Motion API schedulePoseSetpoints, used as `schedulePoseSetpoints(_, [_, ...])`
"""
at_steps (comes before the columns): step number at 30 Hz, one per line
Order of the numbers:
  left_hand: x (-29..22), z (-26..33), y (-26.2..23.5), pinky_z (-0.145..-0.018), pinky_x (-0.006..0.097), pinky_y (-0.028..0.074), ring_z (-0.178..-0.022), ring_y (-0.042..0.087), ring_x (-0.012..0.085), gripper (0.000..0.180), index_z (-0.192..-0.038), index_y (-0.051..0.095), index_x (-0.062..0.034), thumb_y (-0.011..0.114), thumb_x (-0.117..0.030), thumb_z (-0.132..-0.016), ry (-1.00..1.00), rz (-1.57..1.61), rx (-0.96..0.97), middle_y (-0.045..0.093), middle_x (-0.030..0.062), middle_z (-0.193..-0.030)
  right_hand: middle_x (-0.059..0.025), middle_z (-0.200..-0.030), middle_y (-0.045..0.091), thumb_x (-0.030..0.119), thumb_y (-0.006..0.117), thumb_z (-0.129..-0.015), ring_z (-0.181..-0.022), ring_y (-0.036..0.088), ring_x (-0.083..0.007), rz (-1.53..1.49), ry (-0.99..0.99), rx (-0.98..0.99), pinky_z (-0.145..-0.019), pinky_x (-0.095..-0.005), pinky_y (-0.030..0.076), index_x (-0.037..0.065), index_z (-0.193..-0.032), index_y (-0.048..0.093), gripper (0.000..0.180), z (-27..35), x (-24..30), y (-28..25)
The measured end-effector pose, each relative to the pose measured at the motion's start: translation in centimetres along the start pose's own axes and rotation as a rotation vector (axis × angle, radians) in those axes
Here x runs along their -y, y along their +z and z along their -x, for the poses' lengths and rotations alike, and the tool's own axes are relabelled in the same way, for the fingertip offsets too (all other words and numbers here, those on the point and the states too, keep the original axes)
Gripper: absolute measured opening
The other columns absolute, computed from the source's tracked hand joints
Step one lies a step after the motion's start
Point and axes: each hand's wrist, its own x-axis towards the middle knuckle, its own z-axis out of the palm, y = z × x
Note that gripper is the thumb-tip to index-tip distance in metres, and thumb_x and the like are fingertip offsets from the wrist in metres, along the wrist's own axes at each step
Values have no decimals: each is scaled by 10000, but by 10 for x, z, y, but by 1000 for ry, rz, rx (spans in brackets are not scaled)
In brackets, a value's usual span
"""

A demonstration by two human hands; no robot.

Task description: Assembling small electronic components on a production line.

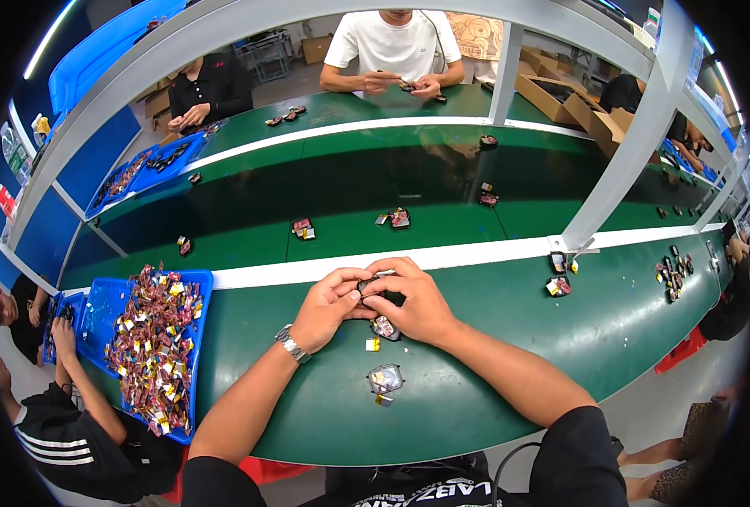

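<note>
My left hand (328, 306) and my right hand (413, 302) meet over the green table, fingers curled around a small black plastic casing (383, 286). Most of that casing is hidden by the fingers. Just below the hands lies an open black casing with a reddish circuit board (385, 328). A small silver-and-yellow battery (372, 345) rests beside it. Nearer to me sits another black-framed casing (385, 378) with a pale inside, and a yellow-ended battery (382, 400) touches its lower edge.
At left stands a blue tray (196, 372) heaped with circuit boards and batteries. A white rail (324, 269) separates my table from a green belt (341, 237) carrying several casings. More casings (559, 286) lie at right near a grey post (616, 160). Co-workers sit around.
</note>
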Motion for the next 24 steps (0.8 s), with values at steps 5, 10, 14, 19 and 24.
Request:
schedulePoseSetpoints(5, [1,0,0,-894,351,578,-1050,644,197,288,-1275,474,-13,506,-87,-999,-1,14,11,622,141,-1176,-54,-1124,634,104,744,-784,-1094,557,-266,-23,21,-14,-924,-377,477,78,-889,730,109,1,-4,2])
schedulePoseSetpoints(10, [3,0,-1,-891,353,579,-1048,650,197,288,-1273,475,-13,511,-91,-998,18,20,4,632,144,-1164,-48,-1143,635,110,746,-781,-1100,556,-271,-5,47,-33,-929,-377,476,80,-903,735,126,2,1,7])
schedulePoseSetpoints(14, [1,0,0,-910,355,573,-1063,645,204,279,-1268,480,-6,498,-72,-998,14,-5,-1,623,150,-1181,-46,-1187,634,112,743,-783,-1141,541,-273,-27,86,-4,-952,-378,469,98,-915,742,133,2,-2,6])
schedulePoseSetpoints(19, [3,1,2,-933,357,565,-1076,638,206,273,-1269,484,2,476,-44,-1000,13,-11,-22,610,154,-1208,-68,-1280,595,91,736,-782,-1215,506,-285,-61,93,21,-1007,-384,447,105,-945,741,164,2,-2,5])
schedulePoseSetpoints(24, [2,4,1,-946,353,558,-1127,618,220,266,-1259,491,6,471,-27,-996,48,-73,-59,594,164,-1247,-99,-1343,550,64,718,-786,-1259,475,-309,-5,8,34,-1039,-403,426,83,-994,725,208,3,12,5])
